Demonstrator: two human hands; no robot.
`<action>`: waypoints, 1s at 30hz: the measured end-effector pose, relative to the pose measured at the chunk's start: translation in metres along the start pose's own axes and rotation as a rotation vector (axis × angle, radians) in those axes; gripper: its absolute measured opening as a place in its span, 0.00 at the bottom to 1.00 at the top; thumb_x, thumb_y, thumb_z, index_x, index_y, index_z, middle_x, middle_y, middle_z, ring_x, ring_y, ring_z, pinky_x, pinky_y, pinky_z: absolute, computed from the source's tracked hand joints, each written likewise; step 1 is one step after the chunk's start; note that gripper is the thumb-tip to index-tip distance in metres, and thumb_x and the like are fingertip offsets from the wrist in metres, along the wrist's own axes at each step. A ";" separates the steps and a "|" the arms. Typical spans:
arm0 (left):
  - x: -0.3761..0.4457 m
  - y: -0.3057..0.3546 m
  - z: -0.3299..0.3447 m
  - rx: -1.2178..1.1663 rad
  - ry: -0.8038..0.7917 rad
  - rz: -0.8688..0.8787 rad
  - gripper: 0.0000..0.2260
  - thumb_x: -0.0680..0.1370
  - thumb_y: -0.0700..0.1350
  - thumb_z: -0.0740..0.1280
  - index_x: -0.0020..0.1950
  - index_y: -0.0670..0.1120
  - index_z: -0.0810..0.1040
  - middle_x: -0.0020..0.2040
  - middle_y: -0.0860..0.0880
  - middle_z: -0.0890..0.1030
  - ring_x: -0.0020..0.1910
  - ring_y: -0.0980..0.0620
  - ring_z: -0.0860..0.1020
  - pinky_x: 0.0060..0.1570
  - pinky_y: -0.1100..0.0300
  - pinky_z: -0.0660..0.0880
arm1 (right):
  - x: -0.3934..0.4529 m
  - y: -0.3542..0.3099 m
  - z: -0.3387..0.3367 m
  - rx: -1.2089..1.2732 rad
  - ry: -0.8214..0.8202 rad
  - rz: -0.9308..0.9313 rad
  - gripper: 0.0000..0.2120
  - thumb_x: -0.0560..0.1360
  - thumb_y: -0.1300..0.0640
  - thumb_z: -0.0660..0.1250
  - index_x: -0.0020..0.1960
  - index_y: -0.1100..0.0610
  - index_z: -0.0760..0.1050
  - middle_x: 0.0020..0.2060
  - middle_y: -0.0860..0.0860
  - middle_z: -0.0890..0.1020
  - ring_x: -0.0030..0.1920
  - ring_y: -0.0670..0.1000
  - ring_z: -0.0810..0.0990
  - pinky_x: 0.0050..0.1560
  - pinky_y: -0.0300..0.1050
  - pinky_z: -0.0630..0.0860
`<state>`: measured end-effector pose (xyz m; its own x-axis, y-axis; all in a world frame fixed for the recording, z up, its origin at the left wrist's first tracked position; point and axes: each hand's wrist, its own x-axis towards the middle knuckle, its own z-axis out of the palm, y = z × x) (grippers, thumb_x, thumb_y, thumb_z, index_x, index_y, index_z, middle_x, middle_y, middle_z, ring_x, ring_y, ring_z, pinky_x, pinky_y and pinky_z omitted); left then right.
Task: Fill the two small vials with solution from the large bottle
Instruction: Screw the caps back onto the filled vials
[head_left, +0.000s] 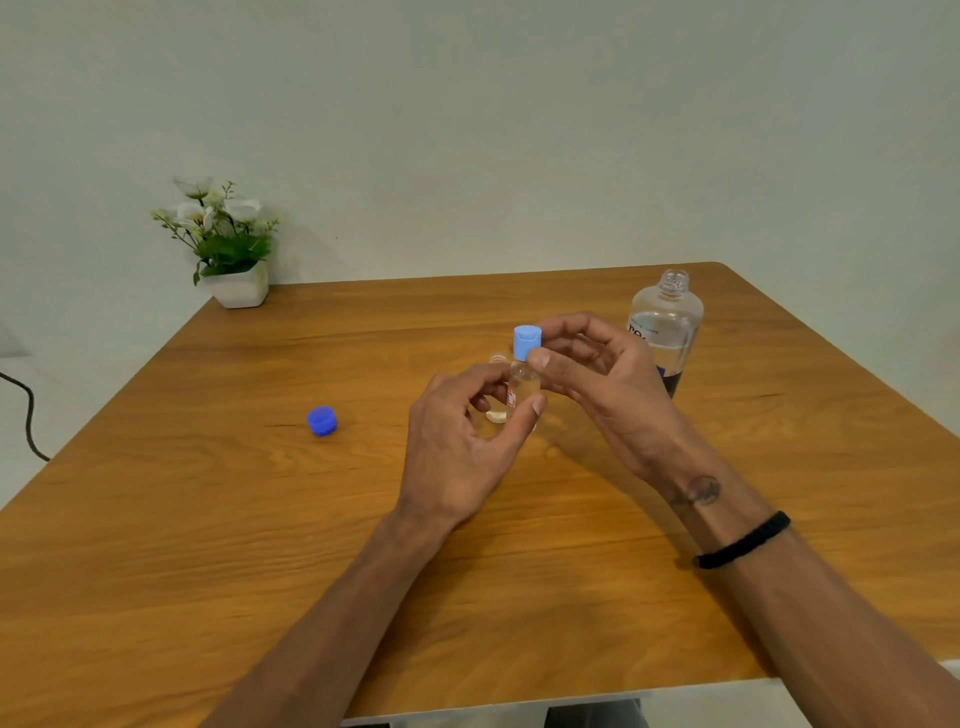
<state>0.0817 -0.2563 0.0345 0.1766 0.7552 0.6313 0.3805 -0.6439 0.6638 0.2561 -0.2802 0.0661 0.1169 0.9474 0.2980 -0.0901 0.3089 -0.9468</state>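
wooden table (208, 545) seen from above, both forearms reaching in over the near edge.

left hand (457, 441) curled round the body of a small clear vial (523, 387), thumb tip on its near side, fingers behind it. vial upright, held near the middle of the table; whether its base touches the table, cannot tell.

right hand (597, 374) pinches the light blue cap (527, 342) sitting on top of that vial, thumb against the cap's lower edge, fingers curled round its right side. black band (743, 540) on the right wrist, small dark mark on the skin just above it.

second small vial (497, 387) stands just behind and left of the held one, mostly hidden by the left fingers; its open threaded neck shows, no cap on it.

large clear bottle (665, 332) upright on the table at the far right, behind the right hand, uncapped, partly full of clear liquid, dark band near its base.

1 darker blue cap (322, 421) lies alone on the table, well apart to the left of the hands.

white pot of flowers (228, 244) at the far left corner. black cable (28, 415) hangs off past the left edge.
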 end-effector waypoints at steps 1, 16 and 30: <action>0.000 0.000 0.000 0.005 -0.003 0.004 0.14 0.75 0.55 0.76 0.59 0.55 0.83 0.43 0.64 0.80 0.46 0.57 0.78 0.42 0.71 0.70 | 0.000 0.000 0.000 -0.004 0.006 -0.001 0.20 0.69 0.55 0.79 0.60 0.57 0.83 0.55 0.56 0.88 0.57 0.53 0.86 0.59 0.50 0.81; -0.001 0.000 0.002 0.008 -0.007 0.018 0.15 0.74 0.55 0.77 0.59 0.56 0.83 0.43 0.63 0.81 0.46 0.57 0.78 0.43 0.73 0.70 | 0.001 -0.003 0.004 0.072 -0.014 0.055 0.24 0.78 0.50 0.70 0.72 0.57 0.77 0.63 0.56 0.86 0.66 0.56 0.83 0.66 0.56 0.81; -0.003 -0.002 0.003 0.026 -0.024 0.001 0.15 0.74 0.56 0.77 0.58 0.53 0.84 0.42 0.64 0.80 0.46 0.58 0.78 0.43 0.73 0.69 | 0.001 0.000 -0.002 0.026 0.033 -0.008 0.19 0.72 0.59 0.79 0.62 0.57 0.85 0.54 0.52 0.86 0.57 0.51 0.83 0.61 0.51 0.81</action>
<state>0.0829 -0.2571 0.0297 0.1989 0.7573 0.6220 0.4038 -0.6416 0.6521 0.2583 -0.2795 0.0656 0.1502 0.9417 0.3010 -0.1151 0.3191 -0.9407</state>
